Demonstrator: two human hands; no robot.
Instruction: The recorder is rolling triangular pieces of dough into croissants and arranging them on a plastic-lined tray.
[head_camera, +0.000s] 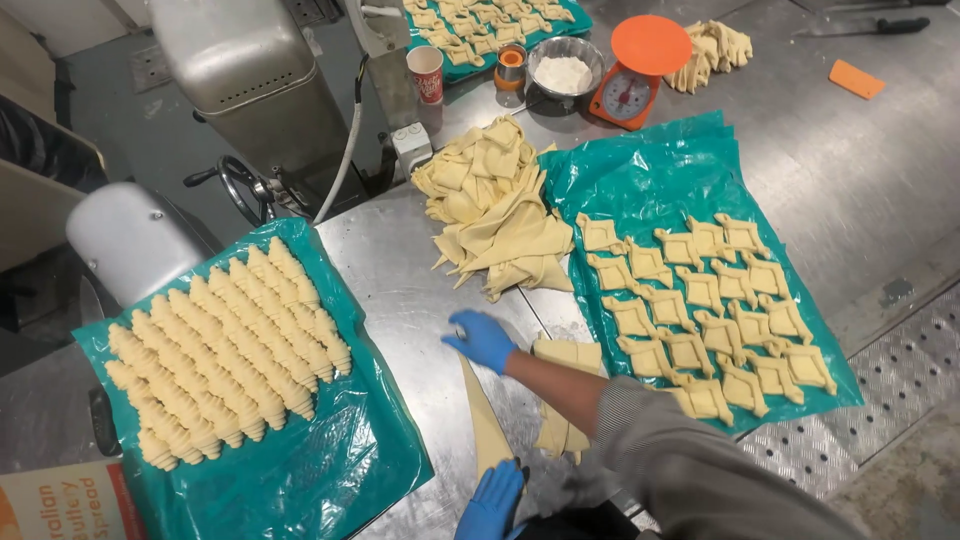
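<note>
R hand (482, 338), blue-gloved, reaches out across the body to the left, fingers spread and palm down, forearm bare below a pushed-up grey sleeve. L hand (492, 503), also blue-gloved, sits low and close in, fingers pointing forward and flat.

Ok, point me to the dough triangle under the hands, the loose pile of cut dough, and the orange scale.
dough triangle (484, 425), head view, middle of the strip.
pile of cut dough (497, 205), head view, centre of the heap.
orange scale (651, 44), head view, top pan.
</note>
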